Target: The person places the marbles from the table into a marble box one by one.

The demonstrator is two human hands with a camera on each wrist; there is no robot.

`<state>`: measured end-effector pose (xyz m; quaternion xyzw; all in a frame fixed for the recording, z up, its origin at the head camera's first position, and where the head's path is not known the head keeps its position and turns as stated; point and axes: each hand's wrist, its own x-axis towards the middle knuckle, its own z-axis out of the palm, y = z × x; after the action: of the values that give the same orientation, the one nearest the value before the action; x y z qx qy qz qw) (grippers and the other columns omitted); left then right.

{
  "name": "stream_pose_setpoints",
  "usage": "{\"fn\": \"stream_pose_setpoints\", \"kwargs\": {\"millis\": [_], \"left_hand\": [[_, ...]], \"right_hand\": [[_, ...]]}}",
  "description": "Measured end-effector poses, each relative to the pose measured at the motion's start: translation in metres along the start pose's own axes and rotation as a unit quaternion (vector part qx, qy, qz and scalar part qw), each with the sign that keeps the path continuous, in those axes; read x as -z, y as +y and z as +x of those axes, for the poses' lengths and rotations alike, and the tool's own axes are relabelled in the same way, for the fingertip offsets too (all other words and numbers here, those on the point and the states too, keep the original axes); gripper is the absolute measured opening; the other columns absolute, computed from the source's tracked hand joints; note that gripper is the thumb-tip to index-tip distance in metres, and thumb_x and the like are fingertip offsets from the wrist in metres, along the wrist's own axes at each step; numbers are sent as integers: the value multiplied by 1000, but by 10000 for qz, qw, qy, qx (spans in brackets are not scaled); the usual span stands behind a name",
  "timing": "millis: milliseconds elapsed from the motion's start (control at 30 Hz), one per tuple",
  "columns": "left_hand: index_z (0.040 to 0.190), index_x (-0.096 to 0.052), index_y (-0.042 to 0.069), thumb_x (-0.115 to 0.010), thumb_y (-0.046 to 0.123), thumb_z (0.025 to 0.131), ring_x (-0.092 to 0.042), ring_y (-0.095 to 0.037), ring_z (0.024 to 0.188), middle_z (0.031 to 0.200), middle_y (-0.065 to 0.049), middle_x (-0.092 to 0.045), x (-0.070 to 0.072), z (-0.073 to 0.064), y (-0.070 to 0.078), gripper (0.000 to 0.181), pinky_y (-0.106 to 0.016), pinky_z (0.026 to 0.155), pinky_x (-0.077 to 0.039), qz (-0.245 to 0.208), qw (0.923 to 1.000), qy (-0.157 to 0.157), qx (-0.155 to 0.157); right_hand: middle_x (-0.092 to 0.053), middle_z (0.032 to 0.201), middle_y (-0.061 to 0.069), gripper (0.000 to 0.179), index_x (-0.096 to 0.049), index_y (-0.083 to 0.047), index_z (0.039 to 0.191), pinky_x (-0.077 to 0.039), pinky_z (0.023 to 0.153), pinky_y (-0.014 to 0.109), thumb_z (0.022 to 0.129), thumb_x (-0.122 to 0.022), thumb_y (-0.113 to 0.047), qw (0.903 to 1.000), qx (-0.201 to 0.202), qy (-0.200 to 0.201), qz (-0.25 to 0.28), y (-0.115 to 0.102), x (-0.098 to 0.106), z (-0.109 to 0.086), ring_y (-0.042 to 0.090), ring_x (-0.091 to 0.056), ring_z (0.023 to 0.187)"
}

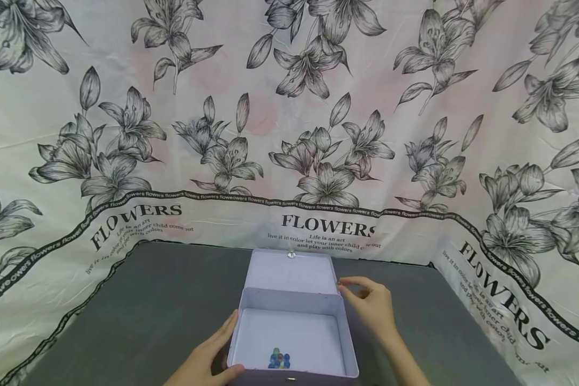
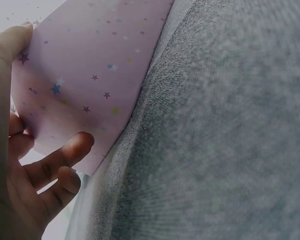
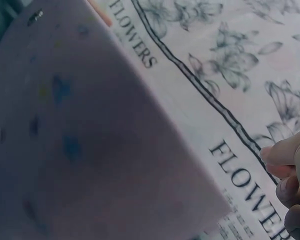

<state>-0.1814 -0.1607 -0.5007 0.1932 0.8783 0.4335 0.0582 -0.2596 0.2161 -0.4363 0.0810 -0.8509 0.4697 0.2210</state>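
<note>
A lilac metal box point(image 1: 289, 303) stands with its lid point(image 1: 289, 271) folded back and its inside facing up. Several glass marbles point(image 1: 280, 360), blue, green and reddish, lie together near the front wall inside it. My left hand point(image 1: 209, 354) holds the box by its front left corner, thumb at the front rim and fingers along the left side. The left wrist view shows the star-printed outer wall point(image 2: 85, 75) beside this hand. By the lid's right edge, my right hand point(image 1: 373, 308) pinches a small brownish thing point(image 1: 340, 283), mostly hidden by the fingertips.
The box rests on a dark grey cloth-covered table point(image 1: 140, 311). A white curtain point(image 1: 251, 225) with printed lilies and the word FLOWERS hangs around its back and sides. A small clasp point(image 1: 291, 254) sits on the lid's far edge.
</note>
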Motion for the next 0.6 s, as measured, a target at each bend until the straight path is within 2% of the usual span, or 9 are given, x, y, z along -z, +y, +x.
{"fn": "stream_pose_setpoints", "kwargs": {"millis": [100,167,267,500,600], "left_hand": [[170,-21,10,-73,52,97,-24,-46,158,176,-12,-15,0,0,1,99,-76,115,-31,-19,10000,2,20],[170,-21,10,-73,52,97,-24,-46,158,176,-12,-15,0,0,1,99,-76,115,-31,-38,10000,-5,36],[170,-20,11,-73,53,97,-24,-47,158,177,-11,-14,0,0,2,99,-76,114,-32,-66,9999,-37,90],[170,-20,11,-73,52,97,-24,-46,158,177,-10,-14,0,0,2,99,-75,115,-31,-106,9999,-39,82],[170,-20,13,-73,51,97,-24,-46,158,177,-9,-14,0,-1,2,98,-76,115,-31,-132,9999,-11,95]], "right_hand": [[-66,58,-1,13,-85,-16,99,-24,38,16,89,-86,-9,9998,52,-121,173,-5,-11,1,-5,-27,40],[-57,53,-5,13,-85,-18,99,-23,39,15,89,-86,-9,9995,48,-173,252,-9,-18,2,-5,-26,42],[-53,53,-7,13,-85,-18,99,-22,40,16,88,-87,-11,9992,119,-229,302,-16,-27,2,-4,-26,42],[-72,66,2,13,-85,-20,99,-24,41,18,89,-86,-12,9977,321,-470,375,-26,-44,6,-3,-31,39],[-69,62,2,12,-85,-21,100,-25,41,19,90,-86,-13,9967,372,-609,384,-29,-51,7,-3,-32,39]]}}
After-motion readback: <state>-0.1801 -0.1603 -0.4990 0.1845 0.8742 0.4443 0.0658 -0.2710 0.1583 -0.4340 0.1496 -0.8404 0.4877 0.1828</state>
